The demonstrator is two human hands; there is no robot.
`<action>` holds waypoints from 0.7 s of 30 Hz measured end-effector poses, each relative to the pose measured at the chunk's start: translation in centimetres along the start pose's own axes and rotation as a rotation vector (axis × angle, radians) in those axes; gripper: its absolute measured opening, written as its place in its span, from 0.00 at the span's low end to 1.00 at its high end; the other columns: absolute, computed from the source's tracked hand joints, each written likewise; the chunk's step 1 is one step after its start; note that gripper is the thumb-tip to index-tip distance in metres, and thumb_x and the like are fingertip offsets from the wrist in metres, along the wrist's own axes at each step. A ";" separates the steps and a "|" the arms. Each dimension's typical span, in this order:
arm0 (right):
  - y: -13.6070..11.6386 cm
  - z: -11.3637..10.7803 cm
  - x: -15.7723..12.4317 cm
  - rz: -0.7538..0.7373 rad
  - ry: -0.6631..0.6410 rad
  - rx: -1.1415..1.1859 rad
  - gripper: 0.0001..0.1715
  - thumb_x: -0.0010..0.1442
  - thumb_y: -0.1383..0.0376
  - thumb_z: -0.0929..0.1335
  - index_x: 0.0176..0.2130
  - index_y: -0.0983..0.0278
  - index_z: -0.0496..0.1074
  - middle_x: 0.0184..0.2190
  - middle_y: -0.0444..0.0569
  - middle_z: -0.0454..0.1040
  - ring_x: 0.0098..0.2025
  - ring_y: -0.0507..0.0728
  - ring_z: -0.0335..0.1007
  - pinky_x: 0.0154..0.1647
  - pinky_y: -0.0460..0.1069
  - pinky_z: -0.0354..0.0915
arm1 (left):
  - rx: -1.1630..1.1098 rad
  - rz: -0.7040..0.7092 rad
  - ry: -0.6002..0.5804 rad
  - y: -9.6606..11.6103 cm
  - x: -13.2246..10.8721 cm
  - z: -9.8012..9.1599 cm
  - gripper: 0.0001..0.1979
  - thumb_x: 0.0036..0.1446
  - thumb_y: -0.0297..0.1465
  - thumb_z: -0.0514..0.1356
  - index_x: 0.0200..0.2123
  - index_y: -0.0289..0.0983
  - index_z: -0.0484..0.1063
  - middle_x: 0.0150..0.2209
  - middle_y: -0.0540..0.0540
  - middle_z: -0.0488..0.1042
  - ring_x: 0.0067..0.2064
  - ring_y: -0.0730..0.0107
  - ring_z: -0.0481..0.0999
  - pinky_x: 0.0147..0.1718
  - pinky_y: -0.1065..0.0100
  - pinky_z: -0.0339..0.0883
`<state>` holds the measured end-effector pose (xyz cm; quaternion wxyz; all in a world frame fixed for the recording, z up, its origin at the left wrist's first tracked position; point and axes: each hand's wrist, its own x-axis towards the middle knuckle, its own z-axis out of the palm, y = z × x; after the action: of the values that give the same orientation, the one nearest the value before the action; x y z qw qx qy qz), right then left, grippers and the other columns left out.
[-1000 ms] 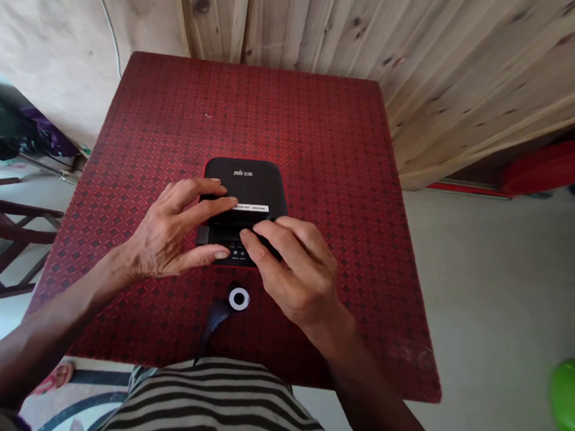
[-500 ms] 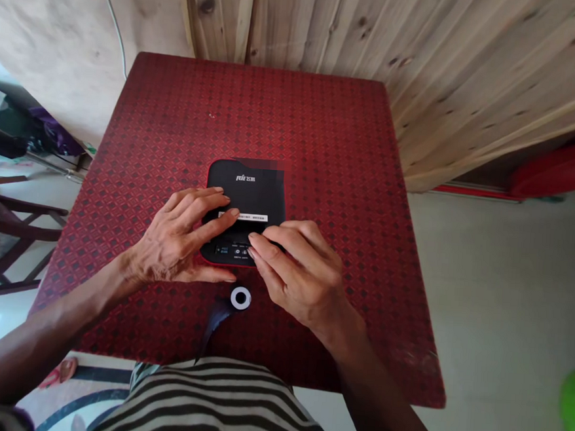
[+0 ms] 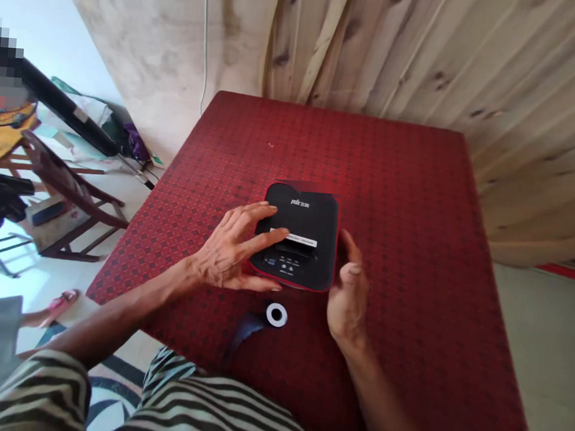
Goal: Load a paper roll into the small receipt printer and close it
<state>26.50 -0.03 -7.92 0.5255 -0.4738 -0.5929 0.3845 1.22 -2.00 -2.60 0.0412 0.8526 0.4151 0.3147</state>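
A small black printer [image 3: 311,217] with a red rim lies near the middle of the table, its logo upside down to me. A white label strip [image 3: 306,241] and a recessed panel with ports [image 3: 288,265] face up. My left hand [image 3: 233,248] holds its left side, fingers spread over the top and thumb along the near edge. At the right edge, my right hand [image 3: 350,292] cups the side with bent fingers; part of its contact is hidden. Just in front stands a roll of white paper [image 3: 283,316] with a dark core, its loose tail trailing toward me.
The red patterned table [image 3: 416,205] stands against a wooden plank wall [image 3: 401,59]. On the left are a dark wooden chair [image 3: 79,194] and a black pole [image 3: 71,105]. A person's foot in a pink sandal [image 3: 62,305] shows on the floor.
My right hand has left the port panel, where its fingers were pinched, and moved to the printer's right side. My left hand stays on the printer. The whole view has swung left.
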 end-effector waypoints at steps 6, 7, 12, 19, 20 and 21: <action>0.9 1.8 -1.2 0.032 -0.122 0.131 0.47 0.70 0.31 0.53 0.63 0.56 0.74 0.60 0.55 0.78 0.60 0.68 0.75 0.62 0.65 0.70 | -0.130 -0.355 0.078 0.9 -3.0 3.7 0.72 0.48 0.68 0.68 0.79 0.41 0.30 0.76 0.24 0.50 0.78 0.31 0.53 0.70 0.31 0.64; 0.8 1.7 -1.1 0.019 -0.110 0.112 0.46 0.70 0.30 0.53 0.62 0.56 0.75 0.59 0.55 0.78 0.59 0.68 0.76 0.62 0.65 0.70 | -0.147 -0.358 0.046 0.8 -3.2 4.1 0.71 0.49 0.67 0.67 0.79 0.41 0.30 0.76 0.24 0.51 0.78 0.32 0.54 0.71 0.31 0.63; 0.6 1.7 -0.9 -0.019 -0.089 0.085 0.48 0.70 0.30 0.52 0.61 0.57 0.75 0.58 0.56 0.78 0.59 0.68 0.75 0.64 0.66 0.67 | -0.176 -0.350 -0.004 0.2 -3.3 4.6 0.65 0.55 0.63 0.67 0.79 0.41 0.33 0.76 0.27 0.53 0.77 0.37 0.56 0.72 0.34 0.62; 0.2 1.9 -0.7 -0.049 -0.106 0.105 0.47 0.69 0.29 0.53 0.62 0.54 0.76 0.61 0.54 0.77 0.65 0.68 0.71 0.68 0.68 0.65 | -0.162 -0.304 0.027 -0.1 -3.2 4.5 0.64 0.56 0.62 0.67 0.79 0.42 0.33 0.75 0.27 0.55 0.77 0.37 0.56 0.71 0.34 0.63; 0.2 2.0 -0.7 -0.052 -0.101 0.107 0.47 0.69 0.29 0.53 0.62 0.54 0.75 0.61 0.54 0.77 0.65 0.68 0.72 0.68 0.68 0.65 | -0.162 -0.304 0.027 -0.2 -3.2 4.6 0.64 0.56 0.63 0.67 0.79 0.42 0.34 0.75 0.28 0.55 0.77 0.38 0.56 0.71 0.34 0.63; 0.3 2.0 -0.7 -0.054 -0.093 0.111 0.47 0.69 0.29 0.54 0.63 0.54 0.75 0.62 0.55 0.77 0.64 0.68 0.72 0.69 0.68 0.64 | -0.164 -0.304 0.028 -0.2 -3.3 4.7 0.63 0.56 0.63 0.66 0.79 0.42 0.34 0.75 0.28 0.55 0.77 0.38 0.56 0.72 0.33 0.62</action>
<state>24.57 -0.58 -8.66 0.5332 -0.4095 -0.6068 0.4241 2.26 -3.37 -8.04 0.1520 0.7694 0.5127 0.3494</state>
